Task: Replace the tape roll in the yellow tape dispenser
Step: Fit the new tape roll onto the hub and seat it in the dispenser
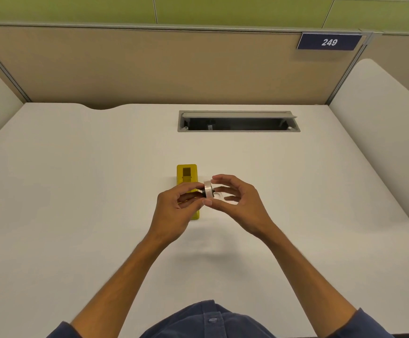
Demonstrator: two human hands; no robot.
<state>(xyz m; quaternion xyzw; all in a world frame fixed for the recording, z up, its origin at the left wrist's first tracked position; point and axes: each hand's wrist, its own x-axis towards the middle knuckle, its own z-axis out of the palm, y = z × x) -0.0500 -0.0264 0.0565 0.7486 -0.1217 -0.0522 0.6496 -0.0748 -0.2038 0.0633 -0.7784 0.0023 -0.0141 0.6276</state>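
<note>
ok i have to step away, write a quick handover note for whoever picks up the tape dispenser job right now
Left hand: pinches the black hub at the left side of the tape roll.
Right hand: fingers curled round the roll, thumb under it and forefinger over it.
The roll is held on edge above the desk, just right of the yellow tape dispenser.
The dispenser lies flat on the desk, its near half hidden by the left hand; the part in view holds no roll.
Another clear roll seems to lie under the right hand, hard to tell.
Done: roll is out and in hand.
Left: sort the hub and roll, seat them in the dispenser.

one dispenser (186, 174); one tape roll (208, 188); two hands
</note>
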